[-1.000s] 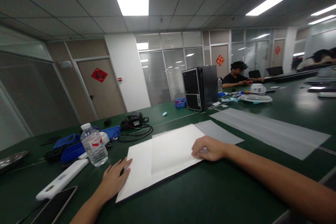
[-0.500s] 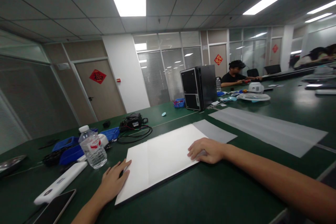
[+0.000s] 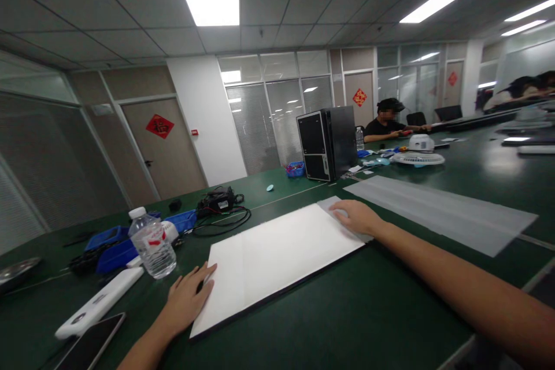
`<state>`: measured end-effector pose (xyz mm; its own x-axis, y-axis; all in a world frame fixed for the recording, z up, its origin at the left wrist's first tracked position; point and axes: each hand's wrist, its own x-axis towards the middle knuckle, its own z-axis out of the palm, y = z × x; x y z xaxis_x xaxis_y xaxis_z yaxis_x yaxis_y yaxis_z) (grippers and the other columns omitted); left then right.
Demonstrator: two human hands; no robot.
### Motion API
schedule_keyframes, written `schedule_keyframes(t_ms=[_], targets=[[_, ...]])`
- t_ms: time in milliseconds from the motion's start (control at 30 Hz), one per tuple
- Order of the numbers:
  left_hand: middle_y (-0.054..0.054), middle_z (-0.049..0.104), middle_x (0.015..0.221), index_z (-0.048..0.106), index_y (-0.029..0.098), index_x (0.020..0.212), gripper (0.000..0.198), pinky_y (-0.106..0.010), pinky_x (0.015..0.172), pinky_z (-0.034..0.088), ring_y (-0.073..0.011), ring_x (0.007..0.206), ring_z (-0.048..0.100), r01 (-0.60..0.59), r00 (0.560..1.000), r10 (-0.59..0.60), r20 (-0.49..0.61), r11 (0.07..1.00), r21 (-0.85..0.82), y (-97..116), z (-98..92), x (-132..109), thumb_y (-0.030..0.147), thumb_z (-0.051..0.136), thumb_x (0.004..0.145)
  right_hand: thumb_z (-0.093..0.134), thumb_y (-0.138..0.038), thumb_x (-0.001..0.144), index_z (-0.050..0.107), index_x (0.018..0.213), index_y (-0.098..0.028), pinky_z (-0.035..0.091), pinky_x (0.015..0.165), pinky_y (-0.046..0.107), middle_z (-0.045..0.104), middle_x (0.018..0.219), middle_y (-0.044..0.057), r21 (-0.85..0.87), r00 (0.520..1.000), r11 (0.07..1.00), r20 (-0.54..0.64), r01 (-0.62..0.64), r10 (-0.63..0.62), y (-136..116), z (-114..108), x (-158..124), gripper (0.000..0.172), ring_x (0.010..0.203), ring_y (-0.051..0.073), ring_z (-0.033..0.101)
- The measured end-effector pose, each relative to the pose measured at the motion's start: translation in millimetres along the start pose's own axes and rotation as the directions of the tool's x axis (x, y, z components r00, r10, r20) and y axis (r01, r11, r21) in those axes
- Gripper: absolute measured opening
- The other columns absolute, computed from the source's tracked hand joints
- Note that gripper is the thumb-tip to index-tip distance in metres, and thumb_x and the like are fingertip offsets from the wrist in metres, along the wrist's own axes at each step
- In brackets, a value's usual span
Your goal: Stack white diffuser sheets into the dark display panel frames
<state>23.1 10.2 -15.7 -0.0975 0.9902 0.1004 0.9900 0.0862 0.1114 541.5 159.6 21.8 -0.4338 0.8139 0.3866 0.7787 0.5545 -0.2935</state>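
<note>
A white board lies flat on the green table in front of me, with a translucent sheet spread over it. My left hand rests flat at the board's near left edge, fingers stretched out and touching it. My right hand lies palm down on the far right corner of the translucent sheet, fingers extended and pressing it against the board.
A water bottle, a white case and a phone sit at left, with blue trays and a cable bundle behind. Another long translucent sheet lies at right. A black computer tower, a fan and a seated person are farther back.
My right hand has slid along the sheet from the board's middle right to its far right corner, smoothing the sheet over the board. The left hand has stayed put.
</note>
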Motion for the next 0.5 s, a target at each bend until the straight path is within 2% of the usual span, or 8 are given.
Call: schedule_keyframes(t_ms=[100,200,300,400,500], targets=[[-0.005,0.041,0.157,0.049,0.026,0.146,0.059,-0.057,0.119,0.022,-0.0278,0.148,0.034,0.001,1.0,-0.001,0.008,1.0,-0.005,1.9,-2.2,-1.1,0.048,0.031,0.094,0.042,-0.043,0.098,0.068,0.118,-0.013,0.043,0.1,0.055,0.068,0.121,0.021,-0.087,0.963,0.959,-0.051,-0.269,0.265,39.0,-5.2,-1.8,0.045,0.114,0.035,0.062],[-0.006,0.041,0.157,0.048,0.025,0.146,0.06,-0.057,0.118,0.022,-0.0284,0.148,0.033,0.001,1.0,-0.001,0.016,1.0,-0.012,3.0,-5.2,-2.7,0.048,0.031,0.094,0.048,-0.048,0.097,0.068,0.112,-0.015,0.047,0.096,0.05,0.069,0.115,0.014,-0.12,0.922,0.915,-0.035,-0.386,0.385,62.1,-5.2,-3.8,0.041,0.107,0.027,0.064],[-0.005,0.04,0.158,0.047,0.025,0.147,0.06,-0.057,0.119,0.021,-0.0283,0.148,0.032,0.002,1.0,-0.002,0.017,1.0,-0.021,2.7,-6.9,-4.4,0.048,0.031,0.094,0.049,-0.051,0.097,0.066,0.115,-0.017,0.049,0.095,0.046,0.069,0.116,0.01,-0.116,0.914,0.907,-0.01,-0.404,0.406,66.3,-0.2,-0.3,0.042,0.104,0.022,0.065],[-0.005,0.04,0.158,0.047,0.025,0.147,0.06,-0.057,0.119,0.019,-0.0284,0.149,0.031,0.005,1.0,-0.004,0.017,0.999,-0.033,2.1,-6.9,-5.8,0.049,0.03,0.095,0.044,-0.047,0.097,0.07,0.114,-0.019,0.048,0.094,0.041,0.071,0.116,0.013,-0.092,0.927,0.925,0.023,-0.37,0.373,60.0,6.5,4.9,0.042,0.106,0.026,0.066],[-0.006,0.039,0.158,0.046,0.023,0.148,0.062,-0.057,0.119,0.019,-0.0289,0.149,0.031,0.01,1.0,-0.009,0.021,0.999,-0.044,1.7,-6.2,-5.7,0.05,0.026,0.096,0.043,-0.047,0.095,0.071,0.116,-0.021,0.048,0.095,0.038,0.072,0.118,0.011,-0.055,0.944,0.945,0.054,-0.322,0.325,51.3,11.4,7.7,0.044,0.108,0.027,0.066]])
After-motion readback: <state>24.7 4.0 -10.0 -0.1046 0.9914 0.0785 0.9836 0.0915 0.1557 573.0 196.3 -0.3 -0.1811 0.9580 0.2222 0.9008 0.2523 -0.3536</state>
